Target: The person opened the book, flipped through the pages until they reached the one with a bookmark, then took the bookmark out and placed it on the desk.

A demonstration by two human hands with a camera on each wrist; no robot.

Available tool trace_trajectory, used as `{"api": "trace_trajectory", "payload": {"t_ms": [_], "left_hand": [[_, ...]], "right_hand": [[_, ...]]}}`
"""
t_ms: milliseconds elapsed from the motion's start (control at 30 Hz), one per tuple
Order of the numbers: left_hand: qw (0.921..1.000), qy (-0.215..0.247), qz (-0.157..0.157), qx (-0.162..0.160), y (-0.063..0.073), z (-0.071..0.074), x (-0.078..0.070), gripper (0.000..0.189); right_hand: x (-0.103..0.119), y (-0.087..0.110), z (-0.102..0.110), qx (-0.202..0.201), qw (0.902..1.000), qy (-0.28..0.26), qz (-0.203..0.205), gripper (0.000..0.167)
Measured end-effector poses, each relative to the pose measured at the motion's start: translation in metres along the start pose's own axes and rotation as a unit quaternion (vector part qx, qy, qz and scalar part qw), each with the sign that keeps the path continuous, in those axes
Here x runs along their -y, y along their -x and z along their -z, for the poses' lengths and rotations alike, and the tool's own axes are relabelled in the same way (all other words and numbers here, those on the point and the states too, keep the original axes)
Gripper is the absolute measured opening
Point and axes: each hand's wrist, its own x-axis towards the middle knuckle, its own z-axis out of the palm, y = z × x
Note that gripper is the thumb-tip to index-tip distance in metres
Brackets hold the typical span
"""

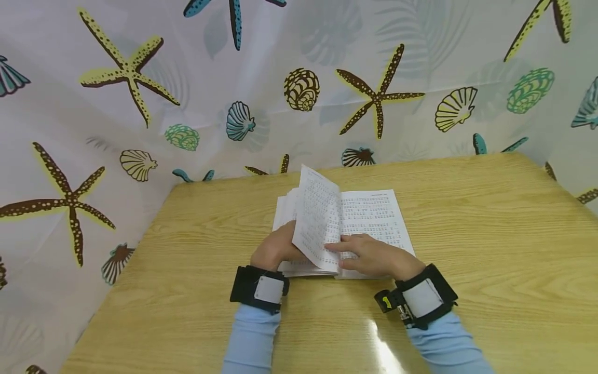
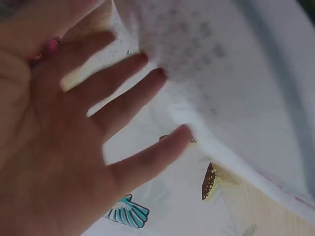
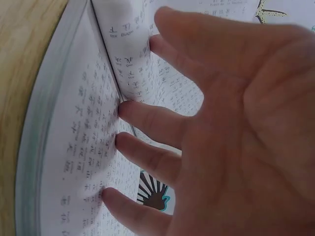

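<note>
An open book [image 1: 374,213] with lines of small print lies on the table. One leaf [image 1: 317,215] stands lifted from its left half and leans over my left hand [image 1: 277,246], hiding those fingers in the head view. In the left wrist view the fingers are spread and fairly straight, their tips at the paper [image 2: 197,49]. My right hand [image 1: 374,254] lies over the lower part of the right page, its fingers reaching to the fold. The right wrist view shows its fingertips [image 3: 129,109] resting on the printed page [image 3: 83,147], with the thumb held apart.
The wooden table [image 1: 490,234] extends on both sides of the book. Behind and to the left hangs a white cloth [image 1: 261,62] printed with starfish and shells. Each wrist wears a black strap [image 1: 259,288] over a light blue sleeve [image 1: 252,337].
</note>
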Motion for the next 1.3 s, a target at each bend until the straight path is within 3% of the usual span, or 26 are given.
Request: {"api": "trace_trajectory", "payload": {"t_ms": [67, 133, 200, 267, 333, 467, 600, 700, 833, 933, 1033, 1100, 1300], "left_hand": [[0.9949, -0.061, -0.012, -0.08, -0.001, 0.002, 0.0, 0.048], [0.981, -0.105, -0.017, -0.162, -0.002, 0.004, 0.0, 0.05], [0.9694, -0.107, -0.017, -0.221, -0.005, 0.005, -0.001, 0.054], [0.9644, -0.093, -0.018, -0.247, -0.006, 0.007, -0.003, 0.055], [0.9677, -0.095, -0.026, -0.232, -0.006, 0.007, -0.005, 0.056], [0.9751, -0.148, -0.036, -0.161, -0.004, 0.009, -0.01, 0.046], [0.9701, -0.211, 0.007, -0.119, -0.001, 0.012, -0.013, 0.036], [0.9714, -0.227, 0.039, -0.058, -0.001, 0.009, -0.013, 0.042], [0.9852, -0.153, 0.033, 0.068, -0.006, -0.001, -0.01, 0.064], [0.9871, -0.091, 0.036, 0.127, -0.009, -0.007, -0.009, 0.081], [0.9871, -0.072, 0.049, 0.135, -0.01, -0.008, -0.009, 0.088], [0.9872, -0.07, 0.056, 0.132, -0.01, -0.008, -0.01, 0.09], [0.9874, -0.064, 0.068, 0.128, -0.008, -0.008, -0.013, 0.092]], "right_hand": [[0.0, 0.0, 0.001, 0.002, 1.0, 0.0, 0.004, 0.041], [-0.001, 0.0, 0.001, 0.004, 1.0, 0.0, 0.007, 0.042], [-0.001, -0.001, 0.001, 0.003, 0.9999, 0.001, 0.013, 0.042], [-0.001, -0.001, 0.002, 0.002, 0.9998, 0.004, 0.017, 0.042], [0.0, -0.001, 0.002, 0.0, 0.9997, 0.008, 0.022, 0.042], [0.001, -0.002, 0.002, 0.001, 0.9998, 0.015, 0.015, 0.041], [0.001, -0.001, 0.002, 0.003, 0.9999, 0.012, 0.003, 0.041], [0.001, -0.001, 0.002, 0.004, 0.9999, 0.009, 0.002, 0.041], [-0.001, 0.0, 0.001, 0.007, 0.9999, 0.01, 0.006, 0.041], [-0.002, 0.0, 0.001, 0.005, 0.9998, 0.013, 0.011, 0.041], [-0.003, -0.001, 0.001, 0.0, 0.9998, 0.018, 0.009, 0.043], [-0.005, -0.001, 0.001, -0.008, 0.9996, 0.024, -0.014, 0.048], [-0.034, 0.01, 0.007, -0.045, 0.9849, 0.065, -0.154, 0.073]]}}
